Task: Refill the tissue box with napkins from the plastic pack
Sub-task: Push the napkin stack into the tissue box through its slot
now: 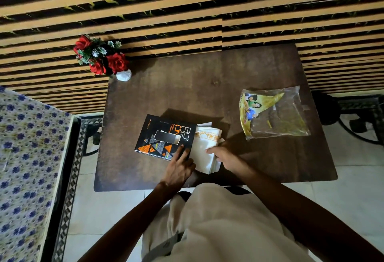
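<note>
A flat black tissue box [160, 133] with orange triangles and a torn slot on top lies on the dark wooden table [207, 87]. A stack of white napkins [204, 149] with an orange printed border sticks out of the box's right end. My left hand [180, 168] rests on the box's near right corner, fingers spread flat. My right hand [224, 154] grips the right edge of the napkin stack. The clear plastic pack [274, 114], with a yellow-green printed label, lies flat and looks empty at the table's right side.
A white vase of red artificial roses [101, 58] stands at the table's far left corner. A striped wall runs behind the table. A bed with a blue-flowered cover [27, 157] is on the left. Black ironwork [361, 116] stands to the right.
</note>
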